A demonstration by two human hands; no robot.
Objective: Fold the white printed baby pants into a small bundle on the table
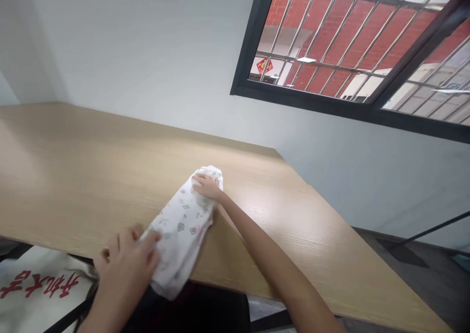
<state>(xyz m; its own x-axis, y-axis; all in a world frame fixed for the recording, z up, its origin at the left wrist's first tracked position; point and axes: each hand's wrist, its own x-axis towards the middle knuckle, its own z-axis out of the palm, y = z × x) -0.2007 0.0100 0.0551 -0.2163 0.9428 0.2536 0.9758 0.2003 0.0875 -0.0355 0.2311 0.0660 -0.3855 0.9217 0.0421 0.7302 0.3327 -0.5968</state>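
White printed cloth, dotted with small green motifs and folded into a long soft bundle, lies slantwise across the near edge of the light wood tabletop, its near end hanging just past that edge. It looks light and limp, likely to slump or shift, so it would probably handle best along its folded sides or under a flat palm. The right hand rests nearly open on the far end, pressing down without gripping. The left hand curls around the near end, its fingers seeming to pinch the fabric, though the angle makes this hard to confirm. At near left, a white bag bears red brush-style Chinese characters, cut off and hard to read. At far right, a black-framed barred window looks onto a red-tiled wall.
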